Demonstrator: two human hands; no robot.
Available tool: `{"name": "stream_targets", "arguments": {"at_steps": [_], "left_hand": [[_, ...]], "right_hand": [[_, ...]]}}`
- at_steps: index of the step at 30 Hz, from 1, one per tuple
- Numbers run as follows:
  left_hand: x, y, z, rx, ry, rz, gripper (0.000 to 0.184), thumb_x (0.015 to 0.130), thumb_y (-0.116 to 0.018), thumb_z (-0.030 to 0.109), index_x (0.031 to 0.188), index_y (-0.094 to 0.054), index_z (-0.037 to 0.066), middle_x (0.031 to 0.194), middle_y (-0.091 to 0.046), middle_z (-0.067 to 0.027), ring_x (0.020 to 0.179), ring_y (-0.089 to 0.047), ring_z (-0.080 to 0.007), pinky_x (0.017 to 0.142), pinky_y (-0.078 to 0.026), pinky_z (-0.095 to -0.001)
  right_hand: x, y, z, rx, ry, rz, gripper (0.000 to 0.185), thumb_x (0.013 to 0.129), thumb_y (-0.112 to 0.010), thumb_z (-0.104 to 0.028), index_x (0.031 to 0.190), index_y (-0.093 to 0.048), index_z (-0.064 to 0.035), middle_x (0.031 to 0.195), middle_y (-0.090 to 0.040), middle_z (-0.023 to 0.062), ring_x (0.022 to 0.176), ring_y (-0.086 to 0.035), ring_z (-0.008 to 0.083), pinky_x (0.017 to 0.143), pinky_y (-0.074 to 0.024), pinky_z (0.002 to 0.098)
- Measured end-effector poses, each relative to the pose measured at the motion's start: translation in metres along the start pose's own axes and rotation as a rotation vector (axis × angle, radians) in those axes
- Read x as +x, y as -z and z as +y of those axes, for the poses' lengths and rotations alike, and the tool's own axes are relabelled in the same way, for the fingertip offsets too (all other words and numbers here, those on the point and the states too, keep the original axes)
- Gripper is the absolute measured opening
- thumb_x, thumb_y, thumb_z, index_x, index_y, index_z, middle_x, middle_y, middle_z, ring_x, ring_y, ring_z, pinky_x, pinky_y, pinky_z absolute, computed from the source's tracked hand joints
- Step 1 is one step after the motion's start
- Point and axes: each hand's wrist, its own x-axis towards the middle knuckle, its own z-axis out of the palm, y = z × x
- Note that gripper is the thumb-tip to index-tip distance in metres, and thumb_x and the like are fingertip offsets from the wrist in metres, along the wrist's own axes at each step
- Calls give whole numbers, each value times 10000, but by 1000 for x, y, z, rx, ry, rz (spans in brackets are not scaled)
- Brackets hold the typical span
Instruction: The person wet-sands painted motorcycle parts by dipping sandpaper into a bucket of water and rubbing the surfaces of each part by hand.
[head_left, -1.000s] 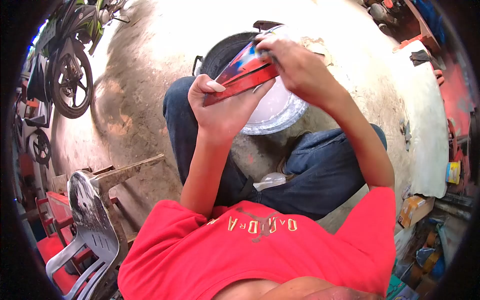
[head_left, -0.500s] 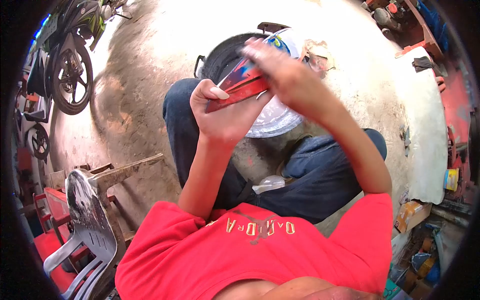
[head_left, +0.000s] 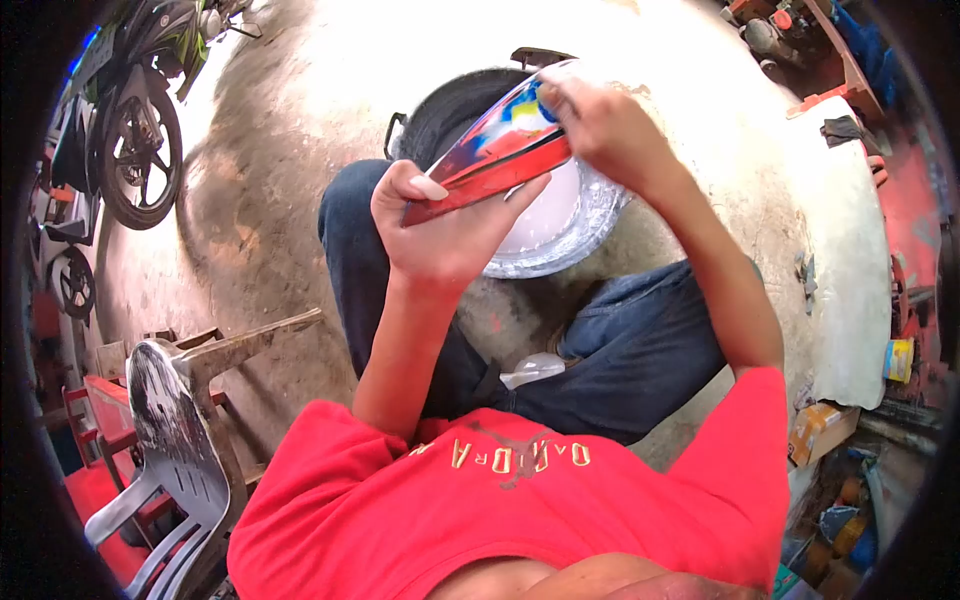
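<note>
– Head view: where's your red, multicoloured panel [head_left: 497, 143]?
– Held over the dark tub [head_left: 438, 118]; your left grip [head_left: 432, 225] clasps its near end.
– And your right grip [head_left: 612, 130]?
– At its far end; I can't tell whether it's grasping.

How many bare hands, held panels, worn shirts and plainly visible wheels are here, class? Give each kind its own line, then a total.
Hands: 2 (left hand, right hand)
Panel: 1
Shirt: 1
Wheels: 2 (large wheel, small wheel)
Total: 6
</note>
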Motion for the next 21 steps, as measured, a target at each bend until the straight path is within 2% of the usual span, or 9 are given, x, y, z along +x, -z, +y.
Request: {"name": "stream_targets", "arguments": {"at_steps": [3, 5, 8, 11, 13, 15, 18, 19, 21], "left_hand": [[-4, 6, 5, 72, -70, 130, 977, 585, -523, 194, 1448, -280, -197, 1528, -367, -321, 1476, -297, -433, 1272, -100, -563], [-3, 6, 5, 59, -60, 124, 948, 589, -511, 185, 1440, -316, -185, 1509, -407, -308, 1462, -338, -420, 1272, -127, -553], [0, 2, 3, -10, 12, 10, 1014, 592, -535, 205, 1470, -232, -203, 1568, -293, -331, 1504, -232, -440, 1277, -59, -562], [0, 0, 1, -56, 27, -18, 1030, 596, -548, 209, 1474, -215, -214, 1594, -239, -346, 1525, -171, -452, 1278, -20, -565], [1, 3, 0, 62, -95, 92, 988, 604, -529, 202, 1463, -251, -199, 1561, -314, -324, 1494, -261, -437, 1281, -66, -550], [0, 11, 3, 6, -65, 46, 964, 612, -519, 205, 1457, -274, -191, 1543, -356, -310, 1476, -311, -427, 1282, -91, -542], [1, 8, 2, -5, 26, -57, 929, 629, -526, 215, 1445, -322, -178, 1536, -385, -296, 1473, -319, -410, 1278, -91, -542], [0, 4, 1, 52, 31, -55, 913, 634, -530, 218, 1439, -343, -172, 1533, -397, -290, 1473, -319, -403, 1277, -90, -542], [2, 6, 2, 48, 39, -88, 903, 635, -546, 208, 1435, -354, -165, 1550, -369, -299, 1494, -278, -407, 1276, -63, -554]], "right_hand": [[-21, -1, -64, 17, 328, 149, 435, 932, -606, -81, 1360, -583, -8, 1350, -621, 205, 1243, -611, 353, 1069, -477, 404], [-25, -3, -67, 132, 370, 164, 438, 939, -599, -82, 1372, -575, -18, 1339, -625, 206, 1227, -617, 358, 1043, -494, 416], [-13, 2, -21, 95, -138, -54, 408, 968, -561, -86, 1372, -574, -32, 1262, -656, 226, 1151, -644, 387, 951, -532, 444], [-17, 2, -16, 144, -168, -39, 424, 982, -530, -81, 1403, -542, -28, 1226, -667, 241, 1115, -664, 387, 936, -534, 450], [-28, -11, -44, 49, 340, 221, 533, 889, -599, -35, 1416, -531, -5, 1343, -613, 241, 1269, -588, 386, 1078, -466, 450], [-40, -5, -76, 133, 336, 200, 547, 846, -625, -18, 1388, -560, 7, 1395, -583, 230, 1328, -539, 393, 1137, -415, 457], [-26, -19, -19, 65, 191, 240, 414, 949, -549, -151, 1293, -581, 77, 1324, -593, 310, 1271, -579, 388, 1103, -440, 446], [-20, -2, -13, 187, -191, -10, 383, 1011, -537, -123, 1349, -562, 53, 1327, -612, 266, 1262, -590, 378, 1066, -481, 428], [-19, -6, 0, 125, -151, 90, 382, 1025, -539, -150, 1342, -560, 63, 1280, -633, 278, 1224, -613, 391, 1034, -505, 426]]}}
